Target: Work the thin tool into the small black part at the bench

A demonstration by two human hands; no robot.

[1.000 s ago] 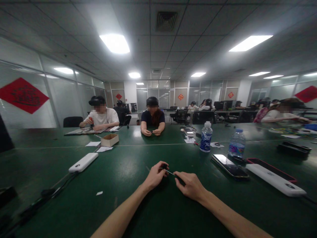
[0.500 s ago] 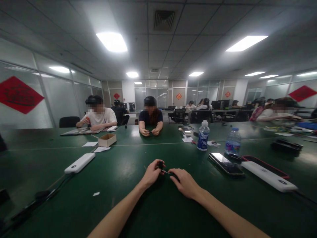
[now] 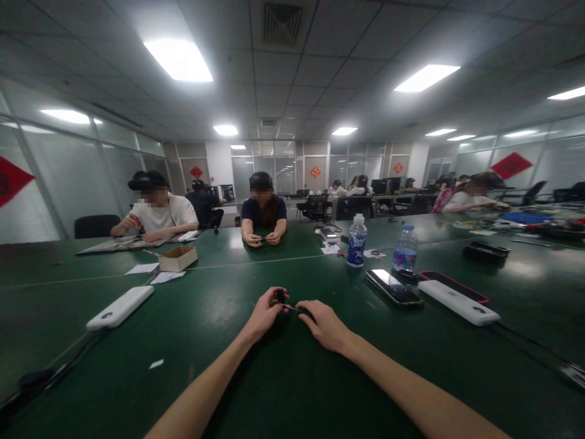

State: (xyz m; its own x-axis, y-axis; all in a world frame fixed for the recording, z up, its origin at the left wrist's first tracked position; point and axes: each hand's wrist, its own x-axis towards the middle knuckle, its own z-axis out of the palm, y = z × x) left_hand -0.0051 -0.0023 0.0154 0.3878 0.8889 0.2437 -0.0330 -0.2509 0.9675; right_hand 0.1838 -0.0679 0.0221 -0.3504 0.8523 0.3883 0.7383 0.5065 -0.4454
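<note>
Over the green table (image 3: pixel 219 341), my left hand (image 3: pixel 264 314) is closed around a small black piece (image 3: pixel 280 296), whose exact kind I cannot make out. My right hand (image 3: pixel 326 326) grips a screwdriver by its dark handle (image 3: pixel 306 313), which the fingers partly cover. The screwdriver's thin metal shaft (image 3: pixel 290 307) points left and reaches to the black piece. Whether its tip sits in a screw is too small to tell.
At right lie a phone (image 3: pixel 393 289), a white power bank (image 3: pixel 458 302) and two bottles, one a blue-labelled bottle (image 3: pixel 357 242). Another white power bank (image 3: pixel 120 308), with a cable, and an open cardboard box (image 3: pixel 178 258) are at left. A person (image 3: pixel 264 213) sits opposite.
The head view has turned a little to the right, so everything appears shifted left. Both hands keep their hold, with the screwdriver still against the black piece.
</note>
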